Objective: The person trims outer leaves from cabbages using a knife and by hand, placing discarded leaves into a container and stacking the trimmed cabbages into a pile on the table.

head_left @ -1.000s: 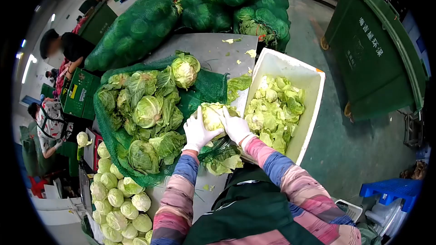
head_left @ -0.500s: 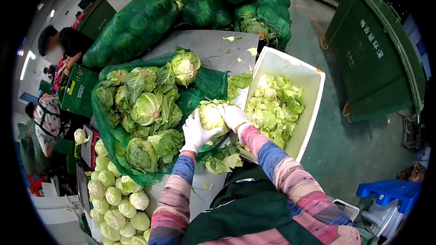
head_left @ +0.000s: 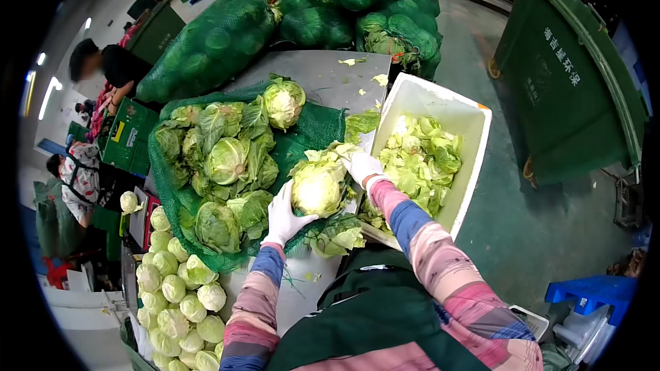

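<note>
In white gloves, both my hands are at a pale green cabbage (head_left: pixel 317 191) on the table. My left hand (head_left: pixel 283 216) cups its left side, with the thumb along the lower edge. At its upper right, my right hand (head_left: pixel 361 167) grips a loose outer cabbage leaf (head_left: pixel 335 154), which is peeled away from the head. Untrimmed cabbages (head_left: pixel 227 159) with dark outer leaves lie to the left on an opened green mesh sack (head_left: pixel 323 120). Loose leaves (head_left: pixel 335 235) lie just below the cabbage.
A white foam box (head_left: pixel 474 158) of torn leaves stands at the right. Trimmed cabbages (head_left: pixel 175 295) are piled lower left. Full mesh sacks (head_left: pixel 213 41) sit behind the table. A green bin (head_left: pixel 564 89) is at far right. Two people (head_left: pixel 113 65) are at the left.
My right hand has moved right and slightly up, pulling an outer leaf away from the cabbage. More of the pale head shows. My left hand has shifted a little lower on its side.
</note>
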{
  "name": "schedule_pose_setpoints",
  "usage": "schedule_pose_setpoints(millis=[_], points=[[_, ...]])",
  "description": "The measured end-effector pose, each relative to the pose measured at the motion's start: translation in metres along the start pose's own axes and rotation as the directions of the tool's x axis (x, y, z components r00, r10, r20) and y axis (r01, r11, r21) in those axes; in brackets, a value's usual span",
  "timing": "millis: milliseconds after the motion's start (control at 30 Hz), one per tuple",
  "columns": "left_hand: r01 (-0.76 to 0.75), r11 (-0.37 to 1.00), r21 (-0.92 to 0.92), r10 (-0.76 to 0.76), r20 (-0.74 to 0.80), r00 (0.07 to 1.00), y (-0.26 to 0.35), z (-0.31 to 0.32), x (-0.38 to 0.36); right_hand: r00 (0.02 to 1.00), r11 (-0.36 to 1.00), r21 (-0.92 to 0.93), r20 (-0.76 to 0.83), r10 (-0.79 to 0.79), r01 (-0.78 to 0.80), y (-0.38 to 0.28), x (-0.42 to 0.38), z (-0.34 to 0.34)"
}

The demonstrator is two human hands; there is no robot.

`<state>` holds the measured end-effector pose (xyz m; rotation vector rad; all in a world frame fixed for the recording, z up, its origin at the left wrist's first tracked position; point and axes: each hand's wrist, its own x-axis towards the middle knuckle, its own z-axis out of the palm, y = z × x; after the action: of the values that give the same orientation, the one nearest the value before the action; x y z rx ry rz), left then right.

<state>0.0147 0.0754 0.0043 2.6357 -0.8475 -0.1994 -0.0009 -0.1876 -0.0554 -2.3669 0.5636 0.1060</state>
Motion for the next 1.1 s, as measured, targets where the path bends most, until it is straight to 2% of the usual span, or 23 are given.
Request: schedule_pose_setpoints(millis=[100, 133, 167, 200, 233, 267, 300, 367, 433, 500, 567, 600, 633, 700, 767, 800, 867, 967, 1033, 1100], points=[[0.142, 0.99, -0.002, -0.142, -0.034, 0.989, -0.019, 0.0, -0.02, 0.994, 0.994, 0.038, -0.003, -0.105, 0.105, -0.016, -0.018, -0.005], [0.172, 0.98, -0.104, -0.176, -0.04, 0.983, -0.024, 0.003, -0.023, 0.993, 0.993, 0.016, 0.013, -0.117, 0.117, -0.022, -0.025, -0.006], [0.176, 0.979, -0.102, -0.181, -0.042, 0.983, -0.023, 0.005, -0.023, 0.99, 0.989, 0.053, 0.032, -0.141, 0.139, -0.03, -0.037, -0.014], [0.276, 0.946, -0.171, -0.28, 0.003, 0.96, -0.017, 0.011, -0.021, 0.982, 0.982, 0.038, 0.04, -0.185, 0.184, -0.033, -0.045, -0.011], [0.376, 0.896, -0.236, -0.374, 0.055, 0.926, -0.01, 0.019, -0.02, 0.972, 0.973, 0.022, 0.051, -0.23, 0.229, -0.036, -0.053, -0.008], [0.429, 0.877, -0.218, -0.44, -0.003, 0.898, 0.01, 0.02, -0.016, 0.967, 0.971, -0.02, 0.088, -0.237, 0.24, -0.035, -0.06, -0.005], [0.479, 0.855, -0.201, -0.503, -0.09, 0.859, 0.021, 0.025, -0.009, 0.966, 0.97, 0.03, 0.087, -0.245, 0.243, -0.029, -0.066, -0.007], [0.636, 0.734, -0.24, -0.664, -0.053, 0.746, 0.036, 0.02, 0.009, 0.989, 0.992, 0.002, 0.069, -0.13, 0.13, -0.006, -0.066, -0.01], [0.657, 0.726, -0.203, -0.674, -0.014, 0.739, 0.029, 0.023, 0.02, 0.988, 0.945, 0.325, -0.127, 0.085, -0.039, 0.051, -0.049, 0.002], [0.67, 0.723, -0.166, -0.676, 0.023, 0.736, 0.023, 0.026, 0.022, 0.975, 0.976, -0.104, -0.133, 0.175, -0.19, 0.07, -0.039, -0.03], [0.538, 0.821, -0.192, -0.557, -0.055, 0.829, 0.02, 0.03, 0.022, 0.967, 0.967, -0.117, -0.15, 0.206, -0.225, 0.044, -0.049, -0.042], [0.467, 0.868, -0.167, -0.489, -0.127, 0.863, 0.017, 0.038, 0.023, 0.995, 0.997, -0.064, -0.094, 0.037, -0.043, 0.03, -0.053, -0.042], [0.467, 0.868, -0.168, -0.488, -0.121, 0.864, 0.022, 0.037, 0.024, 0.989, 0.99, -0.002, -0.047, -0.14, 0.14, 0.015, -0.057, -0.042], [0.371, 0.927, -0.056, -0.375, -0.108, 0.921, 0.039, 0.027, 0.031, 0.947, 0.927, -0.194, 0.073, -0.312, 0.32, -0.022, -0.069, -0.043], [0.347, 0.938, -0.003, -0.345, -0.12, 0.931, 0.043, 0.03, 0.037, 0.917, 0.883, -0.273, -0.006, -0.398, 0.382, -0.029, -0.06, -0.015], [0.35, 0.937, -0.011, -0.347, -0.154, 0.925, 0.042, 0.033, 0.04, 0.899, 0.88, -0.209, -0.011, -0.437, 0.426, -0.033, -0.056, -0.009], [0.389, 0.921, -0.005, -0.383, -0.187, 0.905, 0.044, 0.032, 0.042, 0.913, 0.889, -0.228, 0.001, -0.407, 0.397, -0.041, -0.05, 0.004], [0.373, 0.926, 0.063, -0.358, -0.174, 0.918, 0.045, 0.029, 0.043, 0.933, 0.907, -0.227, 0.013, -0.361, 0.354, -0.048, -0.042, 0.008], [0.36, 0.931, 0.062, -0.346, -0.165, 0.924, 0.048, 0.026, 0.04, 0.931, 0.906, -0.222, 0.154, -0.332, 0.36, -0.054, -0.036, -0.007], [0.357, 0.932, 0.063, -0.343, -0.164, 0.925, 0.048, 0.027, 0.036, 0.928, 0.91, -0.213, 0.196, -0.318, 0.356, -0.05, -0.024, -0.012]])
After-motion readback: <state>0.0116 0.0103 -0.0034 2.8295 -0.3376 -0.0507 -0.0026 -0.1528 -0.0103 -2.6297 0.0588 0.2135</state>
